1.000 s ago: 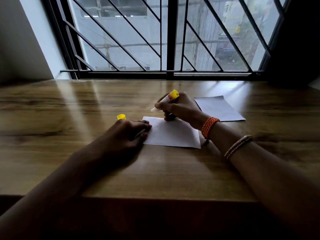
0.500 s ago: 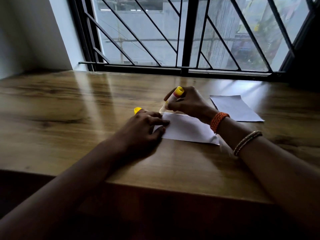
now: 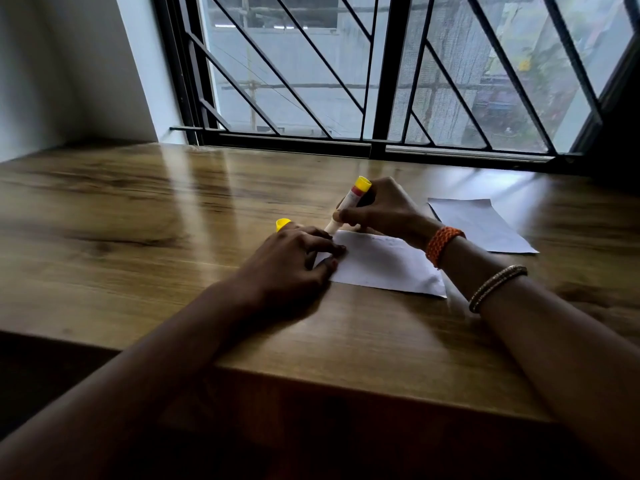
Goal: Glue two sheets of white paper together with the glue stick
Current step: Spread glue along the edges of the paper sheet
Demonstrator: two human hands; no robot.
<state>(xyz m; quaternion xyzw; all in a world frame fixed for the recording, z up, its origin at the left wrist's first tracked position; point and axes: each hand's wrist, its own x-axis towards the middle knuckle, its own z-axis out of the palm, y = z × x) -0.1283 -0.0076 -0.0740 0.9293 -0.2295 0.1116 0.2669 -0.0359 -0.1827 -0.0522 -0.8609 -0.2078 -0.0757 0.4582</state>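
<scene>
A white sheet of paper (image 3: 381,263) lies flat on the wooden table (image 3: 138,237). My left hand (image 3: 294,261) presses down on its left edge with spread fingers. My right hand (image 3: 377,209) grips a white glue stick (image 3: 349,206) with a yellow end, tilted, its lower tip touching the sheet's far left corner. A yellow cap (image 3: 283,223) stands just beyond my left hand, partly hidden by it. A second white sheet (image 3: 478,225) lies apart to the right.
A barred window (image 3: 381,71) runs along the table's far edge. A white wall (image 3: 69,71) stands at the far left. The table's near edge (image 3: 346,375) crosses under my forearms.
The glue stick's tip has slid leftwards along the sheet's far edge towards its left corner. The camera has shifted, so everything sits further right in view. My left hand stays on the paper.
</scene>
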